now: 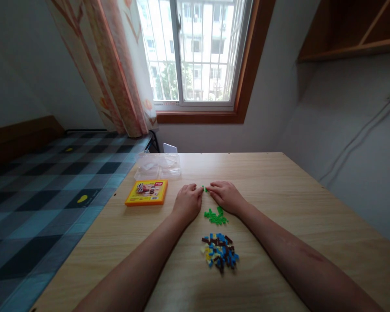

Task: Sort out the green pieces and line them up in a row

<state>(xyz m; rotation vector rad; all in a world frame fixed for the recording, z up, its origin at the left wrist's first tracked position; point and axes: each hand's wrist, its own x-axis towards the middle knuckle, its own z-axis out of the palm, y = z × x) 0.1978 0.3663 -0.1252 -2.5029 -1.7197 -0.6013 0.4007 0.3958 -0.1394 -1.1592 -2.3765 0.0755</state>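
Both my hands rest on a light wooden table (279,203), fingertips nearly meeting. Between them sits a tiny green brick piece (204,189). My left hand (187,203) has its fingers curled and pinched at the piece. My right hand (225,196) is also curled, its fingertips on the same green piece. Just below the hands lies a small pile of green bricks (216,216). Nearer to me lies a mixed pile of blue, brown and yellow bricks (219,251).
An orange-yellow box (146,193) lies flat at the left of the table, with a clear plastic container (158,166) behind it. A bed with a blue checked cover (45,195) stands to the left. A window and curtain are behind the table.
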